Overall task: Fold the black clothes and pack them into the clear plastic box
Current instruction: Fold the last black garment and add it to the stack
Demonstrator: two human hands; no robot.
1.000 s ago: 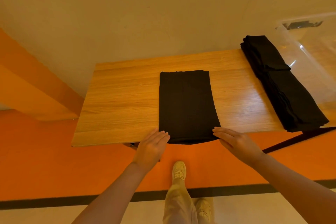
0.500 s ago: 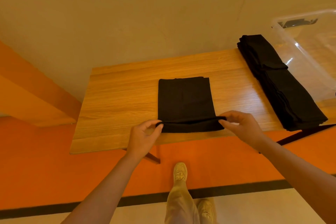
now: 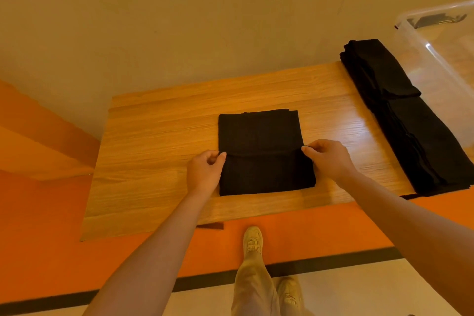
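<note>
mid-worktop, the left hand [image 3: 205, 170] and right hand [image 3: 328, 159] each pinch an end of the black cloth [image 3: 259, 133]'s folded flap, whose edge runs left-right between them, the clear box [image 3: 436, 41] at the far right corner.

text check | nope, nothing readable anywhere | folded black cloth [image 3: 259, 146]: no tag or print showing | stack of black clothes [image 3: 400, 115]: plain | clear plastic box [image 3: 436, 41]: no label I can make out | light wooden desk [image 3: 159, 151]: just wood grain | beige sneakers [image 3: 252, 238]: no visible logo
</note>
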